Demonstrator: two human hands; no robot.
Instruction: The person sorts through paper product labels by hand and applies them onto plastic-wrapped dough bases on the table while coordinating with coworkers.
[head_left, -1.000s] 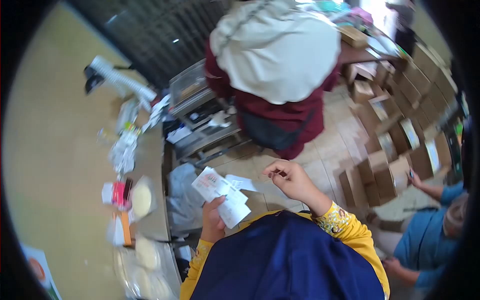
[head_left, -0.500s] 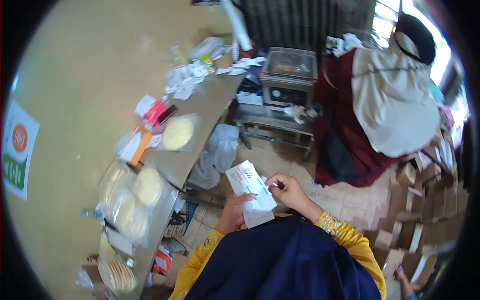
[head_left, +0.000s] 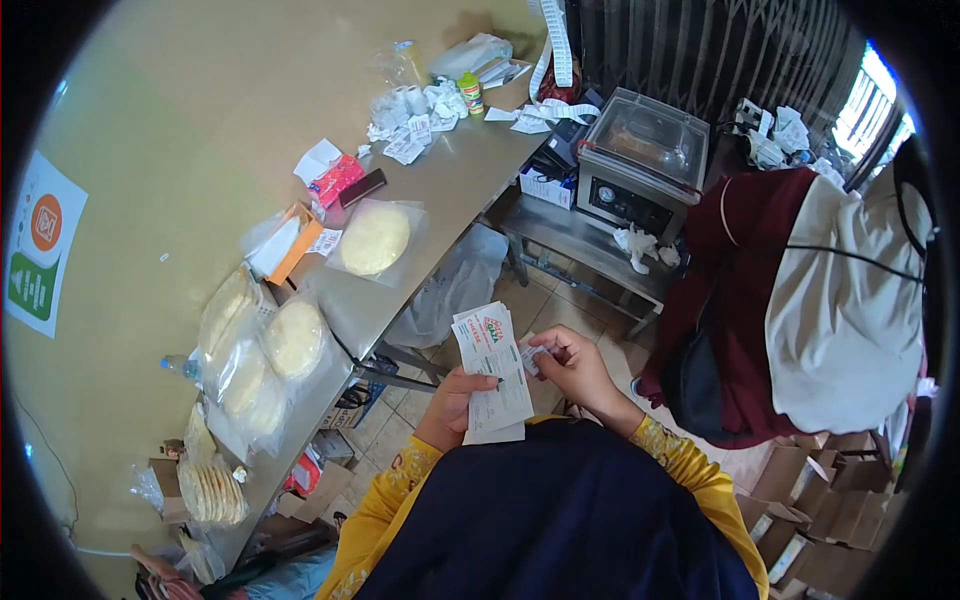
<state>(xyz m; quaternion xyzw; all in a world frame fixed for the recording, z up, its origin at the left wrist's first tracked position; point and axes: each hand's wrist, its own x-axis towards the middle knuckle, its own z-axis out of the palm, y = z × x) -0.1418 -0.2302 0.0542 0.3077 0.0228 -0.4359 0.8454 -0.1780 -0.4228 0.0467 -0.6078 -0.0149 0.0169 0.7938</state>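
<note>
My left hand (head_left: 459, 402) is closed around a small stack of printed cards (head_left: 492, 362), white with red, green and black print, with the thumb pressed on the top one. Just right of the stack, my right hand (head_left: 574, 364) pinches a small white printed label (head_left: 533, 354) between thumb and fingers. Its lower part is hidden by the fingers. Both hands are in front of my dark apron, above the tiled floor.
A metal table (head_left: 385, 308) on the left carries bagged flatbreads (head_left: 375, 240), a phone (head_left: 362, 188) and crumpled paper (head_left: 415, 110). Ahead, a vacuum sealer (head_left: 640, 160) stands on a low metal bench (head_left: 570, 240). At right are a person in maroon (head_left: 745, 300) and cardboard boxes (head_left: 835, 510).
The view has turned, so the table and sealer appear shifted right and the person is nearer the right edge. More of the label now shows in my right hand.
</note>
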